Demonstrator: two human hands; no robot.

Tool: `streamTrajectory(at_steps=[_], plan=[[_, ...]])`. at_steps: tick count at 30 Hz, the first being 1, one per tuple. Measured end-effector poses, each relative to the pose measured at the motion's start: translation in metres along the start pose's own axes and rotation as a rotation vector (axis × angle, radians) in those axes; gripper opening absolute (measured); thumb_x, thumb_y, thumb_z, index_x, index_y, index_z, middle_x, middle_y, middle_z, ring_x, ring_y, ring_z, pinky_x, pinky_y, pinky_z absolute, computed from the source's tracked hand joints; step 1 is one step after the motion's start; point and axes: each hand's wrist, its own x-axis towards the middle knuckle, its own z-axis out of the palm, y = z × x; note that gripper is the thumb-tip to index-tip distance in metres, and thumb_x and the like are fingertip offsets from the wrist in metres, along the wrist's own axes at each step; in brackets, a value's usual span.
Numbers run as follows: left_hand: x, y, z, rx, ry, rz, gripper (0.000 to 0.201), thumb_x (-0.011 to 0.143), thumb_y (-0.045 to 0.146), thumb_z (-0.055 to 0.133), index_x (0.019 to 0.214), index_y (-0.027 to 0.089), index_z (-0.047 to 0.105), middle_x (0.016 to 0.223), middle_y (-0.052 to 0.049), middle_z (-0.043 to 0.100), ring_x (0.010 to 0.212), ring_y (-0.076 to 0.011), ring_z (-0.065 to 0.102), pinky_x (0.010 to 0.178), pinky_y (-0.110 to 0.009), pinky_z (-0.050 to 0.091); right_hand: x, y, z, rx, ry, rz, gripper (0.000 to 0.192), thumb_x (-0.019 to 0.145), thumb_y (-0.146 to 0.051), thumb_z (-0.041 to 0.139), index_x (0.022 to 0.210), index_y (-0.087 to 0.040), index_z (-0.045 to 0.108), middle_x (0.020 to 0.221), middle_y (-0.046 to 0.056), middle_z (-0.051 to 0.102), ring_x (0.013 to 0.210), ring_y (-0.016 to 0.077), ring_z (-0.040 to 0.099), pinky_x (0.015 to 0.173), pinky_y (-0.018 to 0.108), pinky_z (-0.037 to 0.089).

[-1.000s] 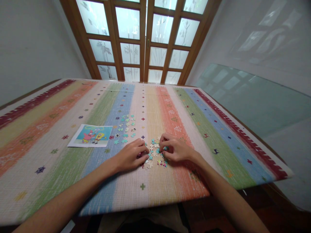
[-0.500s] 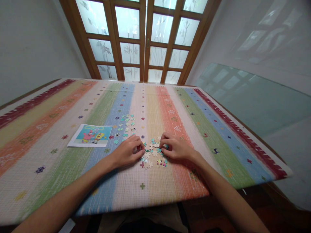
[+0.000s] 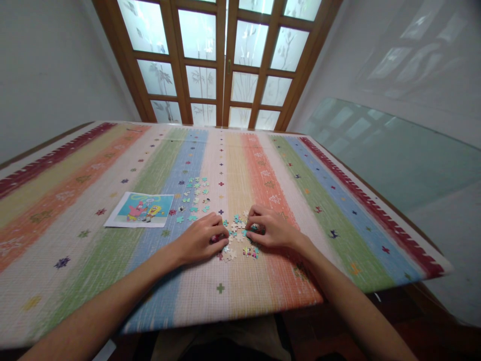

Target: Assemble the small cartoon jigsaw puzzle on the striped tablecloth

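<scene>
**Both hands at a loose pile of puzzle pieces on a striped woven mat**

The room has pale plaster walls and, at the far end, a wood-framed door (image 3: 225, 60) with frosted, etched glass panes. A glass sheet (image 3: 394, 150) leans against the wall on the right. The work surface is a table covered by a woven mat (image 3: 112, 260) of coarse, ribbed texture, striped lengthwise in red, yellow, orange, green, blue and cream, with small cross and star motifs.

The pile of puzzle pieces (image 3: 237, 239) lies on the cream and yellow stripes near the front edge, between the two hands. The pieces are small, flat and knobbed; many show white backs, others teal or pink faces. A second, sorted group of teal pieces (image 3: 193, 198) lies spread out further back on the blue stripe. Just left of that group is a rectangular reference picture (image 3: 141, 209), flat and glossy, showing cartoon figures on a teal ground.

The left hand (image 3: 199, 239) rests on the mat, fingers curled with the tips pinched on a piece at the pile's left edge. The right hand (image 3: 272, 230) is curled likewise, fingertips closed on pieces at the pile's right side.

Compared with half a second earlier, the left hand has shifted slightly right and nearer, into the pile; the right hand is almost unmoved.
</scene>
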Motion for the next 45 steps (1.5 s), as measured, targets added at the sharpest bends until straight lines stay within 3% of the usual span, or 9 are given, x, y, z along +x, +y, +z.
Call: streamTrajectory(at_steps=[19,24,29,34,45], plan=[[0.002,0.003,0.004,-0.062,-0.052,0.015,0.016,0.099,0.029,0.055,0.095,0.020,0.069,0.087,-0.005,0.059,0.084,-0.0207,0.055,0.077,-0.035,0.045,0.002,0.003,-0.002,0.180,-0.049,-0.007,0.007,0.089,-0.022,0.066,0.084,-0.020,0.063,0.088,0.004,0.062,0.086,0.0198,0.058,0.080,0.035,0.046],[0.003,0.002,0.004,-0.016,-0.068,0.081,0.024,0.105,0.031,0.047,0.096,0.021,0.067,0.089,-0.006,0.061,0.086,-0.0212,0.055,0.077,-0.035,0.044,0.002,-0.002,-0.003,0.254,-0.020,0.094,0.006,0.089,-0.025,0.067,0.086,-0.020,0.065,0.083,0.002,0.062,0.075,0.0165,0.056,0.070,0.031,0.045],[0.005,0.003,0.006,0.033,-0.004,0.106,0.031,0.107,0.028,0.040,0.088,0.020,0.063,0.086,-0.007,0.060,0.083,-0.0209,0.053,0.075,-0.035,0.045,0.002,-0.006,0.000,0.296,-0.083,0.089,0.008,0.088,-0.024,0.068,0.095,-0.020,0.069,0.084,0.002,0.066,0.074,0.0150,0.057,0.069,0.029,0.045],[0.005,0.002,0.008,0.098,0.070,0.104,0.024,0.104,0.025,0.045,0.087,0.019,0.062,0.084,-0.005,0.058,0.081,-0.0197,0.053,0.073,-0.033,0.044,0.003,-0.007,0.007,0.177,-0.127,-0.025,0.014,0.088,-0.022,0.067,0.100,-0.018,0.072,0.086,0.004,0.067,0.081,0.0183,0.057,0.076,0.032,0.045],[0.002,-0.005,-0.003,0.251,0.150,0.067,0.018,0.097,0.022,0.048,0.094,0.016,0.065,0.085,-0.007,0.059,0.082,-0.0218,0.053,0.074,-0.036,0.044,0.003,-0.008,0.009,0.105,-0.114,-0.033,0.004,0.084,-0.020,0.070,0.087,-0.019,0.067,0.086,0.004,0.061,0.087,0.0200,0.055,0.080,0.034,0.043]])
